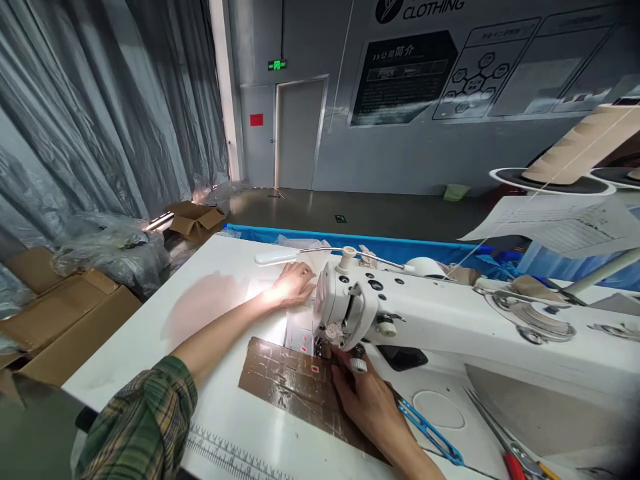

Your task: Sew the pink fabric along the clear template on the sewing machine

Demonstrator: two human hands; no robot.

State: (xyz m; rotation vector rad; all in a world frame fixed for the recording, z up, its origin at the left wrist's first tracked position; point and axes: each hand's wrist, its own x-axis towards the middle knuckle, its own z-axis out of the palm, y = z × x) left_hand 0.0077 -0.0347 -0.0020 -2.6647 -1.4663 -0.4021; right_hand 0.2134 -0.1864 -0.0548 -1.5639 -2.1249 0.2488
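A white sewing machine (430, 313) stands on the white table, its head over a lit needle area. Behind and left of the head, my left hand (293, 285) has bent fingers drawn together; glare and the machine hide the tips. My right hand (367, 397) reaches in from the front, thumb and fingers close together by the needle, beside a white ridged knob (359, 360). What either hand pinches is not visible. A shiny brown taped sheet (287, 380) with small red marks lies in front of the needle, partly beneath my right hand.
Blue thread snips (431, 432) and red-handled scissors (515, 460) lie right of my right hand. A printed ruler scale (230, 457) runs along the table's front. Cardboard boxes (85, 327) stand on the left; a thread cone (575, 150) rises at right.
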